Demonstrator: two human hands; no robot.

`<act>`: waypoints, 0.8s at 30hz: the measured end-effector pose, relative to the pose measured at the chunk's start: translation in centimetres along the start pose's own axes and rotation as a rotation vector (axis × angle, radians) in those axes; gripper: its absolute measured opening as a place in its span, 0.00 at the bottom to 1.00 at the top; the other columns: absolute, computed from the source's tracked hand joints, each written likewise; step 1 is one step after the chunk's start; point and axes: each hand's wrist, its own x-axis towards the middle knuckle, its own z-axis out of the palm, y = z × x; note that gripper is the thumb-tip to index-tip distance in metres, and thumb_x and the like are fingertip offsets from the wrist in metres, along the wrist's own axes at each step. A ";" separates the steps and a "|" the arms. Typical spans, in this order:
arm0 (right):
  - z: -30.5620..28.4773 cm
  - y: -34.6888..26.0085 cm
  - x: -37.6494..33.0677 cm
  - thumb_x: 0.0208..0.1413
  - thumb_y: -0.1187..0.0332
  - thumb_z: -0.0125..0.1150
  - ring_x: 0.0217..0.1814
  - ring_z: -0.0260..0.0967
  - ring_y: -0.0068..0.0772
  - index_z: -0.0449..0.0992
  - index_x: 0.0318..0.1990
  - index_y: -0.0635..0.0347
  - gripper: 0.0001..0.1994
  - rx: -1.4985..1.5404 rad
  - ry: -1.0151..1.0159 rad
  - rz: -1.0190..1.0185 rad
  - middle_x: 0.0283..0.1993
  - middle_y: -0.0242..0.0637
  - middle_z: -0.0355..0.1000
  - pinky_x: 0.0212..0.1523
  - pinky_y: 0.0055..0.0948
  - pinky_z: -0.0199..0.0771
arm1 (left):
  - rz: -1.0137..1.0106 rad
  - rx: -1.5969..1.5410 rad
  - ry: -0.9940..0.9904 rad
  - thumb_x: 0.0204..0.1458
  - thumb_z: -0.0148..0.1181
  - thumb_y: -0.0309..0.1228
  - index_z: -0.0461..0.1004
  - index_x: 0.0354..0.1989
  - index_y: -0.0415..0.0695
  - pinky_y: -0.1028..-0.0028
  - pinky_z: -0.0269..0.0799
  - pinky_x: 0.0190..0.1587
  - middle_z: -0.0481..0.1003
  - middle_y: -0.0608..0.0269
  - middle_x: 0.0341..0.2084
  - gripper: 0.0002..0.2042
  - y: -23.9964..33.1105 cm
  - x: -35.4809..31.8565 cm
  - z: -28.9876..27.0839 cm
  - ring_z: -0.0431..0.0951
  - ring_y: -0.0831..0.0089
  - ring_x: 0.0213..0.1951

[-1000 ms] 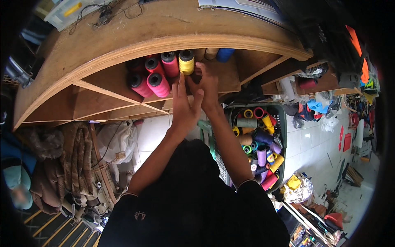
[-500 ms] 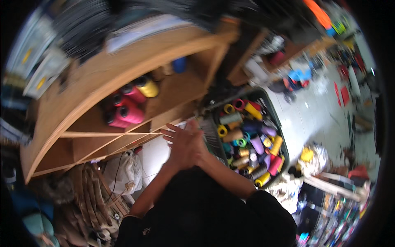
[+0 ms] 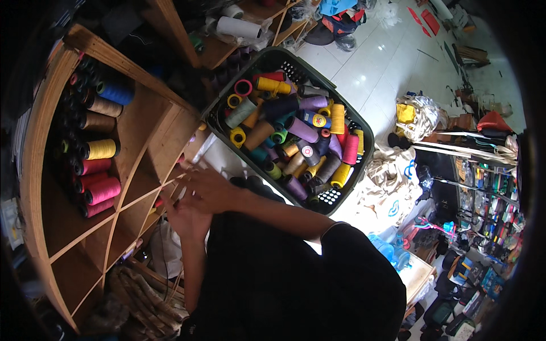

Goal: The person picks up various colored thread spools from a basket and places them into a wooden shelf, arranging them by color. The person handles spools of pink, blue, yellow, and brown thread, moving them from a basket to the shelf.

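My left hand (image 3: 189,220) is palm up in front of the wooden shelf (image 3: 145,184), its fingers apart and nothing in it. Across it lies my right hand (image 3: 206,190), fingers spread and slightly blurred; the two hands overlap and seem to touch. Beyond them on the right stands a dark green basket (image 3: 364,128) heaped with thread cones, among them a yellow cone (image 3: 337,119), a purple cone (image 3: 302,129) and a pink cone (image 3: 351,149). On the shelf's left side sit more cones, including a blue cone (image 3: 115,92), a yellow cone (image 3: 101,149) and a pink cone (image 3: 103,190).
White floor tiles (image 3: 375,62) spread past the basket. Right of it lies a pile of white cloth or bags (image 3: 387,176). Brown fabric (image 3: 139,295) rests below the shelf. A white cone (image 3: 239,27) lies on another shelf at the top.
The view has swung, so the basket shows larger and more fully, and the shelf sits farther left. My hands, clasped closer together before, now lie lower left with fingers more spread.
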 end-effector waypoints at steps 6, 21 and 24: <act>-10.7 11.3 -2.0 0.46 0.73 0.63 0.42 0.69 0.52 0.76 0.37 0.60 0.09 -0.217 0.826 0.362 0.35 0.47 0.72 0.48 0.43 0.68 | 0.133 0.527 0.297 0.57 0.42 0.64 0.56 0.67 0.40 0.57 0.59 0.61 0.59 0.50 0.66 0.41 4.2 -4.5 -6.4 0.63 0.54 0.63; -17.3 30.5 -3.8 0.35 0.56 0.72 0.44 0.75 0.53 0.79 0.36 0.60 0.22 -0.329 0.335 0.684 0.39 0.50 0.76 0.45 0.44 0.76 | 0.233 0.512 0.729 0.54 0.53 0.55 0.69 0.55 0.52 0.67 0.65 0.46 0.66 0.62 0.51 0.25 3.9 -5.7 -19.8 0.67 0.67 0.50; -18.2 29.1 -4.2 0.33 0.57 0.73 0.42 0.75 0.50 0.78 0.36 0.62 0.22 -0.137 0.494 0.629 0.37 0.48 0.76 0.44 0.42 0.75 | 0.257 0.772 0.597 0.55 0.53 0.53 0.71 0.51 0.52 0.67 0.64 0.45 0.70 0.62 0.47 0.22 4.2 -3.6 -18.9 0.70 0.68 0.47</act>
